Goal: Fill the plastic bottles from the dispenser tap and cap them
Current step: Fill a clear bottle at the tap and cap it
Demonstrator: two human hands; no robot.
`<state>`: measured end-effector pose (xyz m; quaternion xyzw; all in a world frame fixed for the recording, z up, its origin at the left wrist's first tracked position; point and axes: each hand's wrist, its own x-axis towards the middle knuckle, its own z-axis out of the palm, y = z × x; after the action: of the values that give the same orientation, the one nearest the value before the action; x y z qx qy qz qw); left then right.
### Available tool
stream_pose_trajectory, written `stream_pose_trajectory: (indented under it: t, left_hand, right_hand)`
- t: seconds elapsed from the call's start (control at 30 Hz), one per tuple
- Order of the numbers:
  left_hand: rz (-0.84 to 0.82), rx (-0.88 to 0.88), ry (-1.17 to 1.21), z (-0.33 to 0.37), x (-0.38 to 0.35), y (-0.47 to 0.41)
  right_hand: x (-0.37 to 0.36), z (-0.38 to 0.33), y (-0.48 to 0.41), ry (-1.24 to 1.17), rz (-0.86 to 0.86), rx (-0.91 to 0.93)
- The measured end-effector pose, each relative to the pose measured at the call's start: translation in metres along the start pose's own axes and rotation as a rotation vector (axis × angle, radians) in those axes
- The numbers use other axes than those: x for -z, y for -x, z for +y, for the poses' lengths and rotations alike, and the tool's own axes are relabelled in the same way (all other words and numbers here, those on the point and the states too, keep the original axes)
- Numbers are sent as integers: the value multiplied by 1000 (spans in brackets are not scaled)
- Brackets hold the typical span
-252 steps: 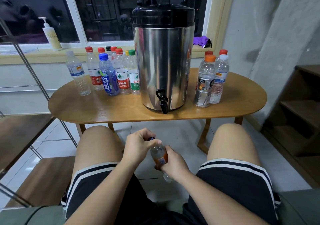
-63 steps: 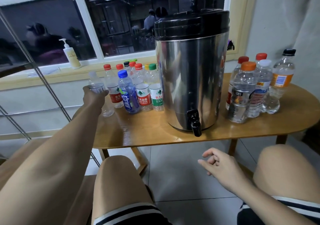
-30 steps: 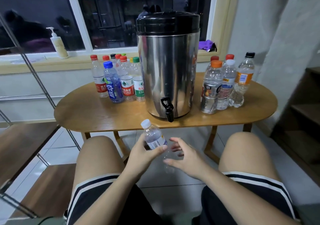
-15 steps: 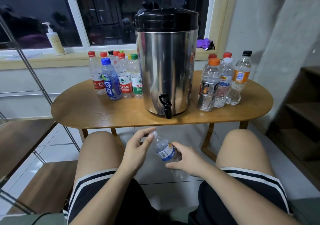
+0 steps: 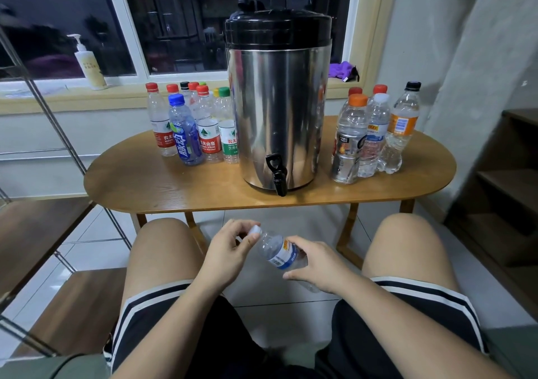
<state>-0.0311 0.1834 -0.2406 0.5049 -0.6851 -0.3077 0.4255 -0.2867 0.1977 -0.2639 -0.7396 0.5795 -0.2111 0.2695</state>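
1. Lower centre of the frame: a small clear water bottle point(image 5: 280, 254) lies tilted above the lap, its white cap point(image 5: 255, 229) pointing left.
2. The right hand point(image 5: 317, 265) now grips the body. The left hand point(image 5: 230, 250), which carried the bottle a second ago, pinches the cap.
3. Uncapping looks under way, with the dispenser tap point(image 5: 276, 174) untouched at centre.

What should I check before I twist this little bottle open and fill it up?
1. Right hand grips the bottle: ok.
2. Left hand pinches the white cap: ok.
3. Cap off: not ok, it is on.
4. Tap not running: ok.
5. Water inside the steel dispenser: cannot tell.
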Motion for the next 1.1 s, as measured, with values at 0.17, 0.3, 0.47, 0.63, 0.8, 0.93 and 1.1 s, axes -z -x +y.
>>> stream_pose_trajectory:
  t: [0.17,0.3,0.47,0.63,0.8,0.93,1.1]
  left_hand:
    - [105,127,-50,-2,-4,-1]
    - [-26,30,-30,11,-4,3]
    - [-6,-77,-34,10,-4,1]
    - [127,55,59,12,1,-15]
    - [150,160,281,41,8,-46]
    - [208,168,344,73,10,-71]
    - [255,-26,176,108,14,-94]
  right_hand:
    - [0,2,0,34,-5,5]
    - [-1,2,-1,38,1,-8]
    - [0,4,-4,39,38,-24]
    - [0,3,-6,6,110,-66]
    - [2,2,-12,-67,153,-147]
    - [-2,1,-15,-86,155,-163]
    - [-2,-1,-18,-134,181,-165]
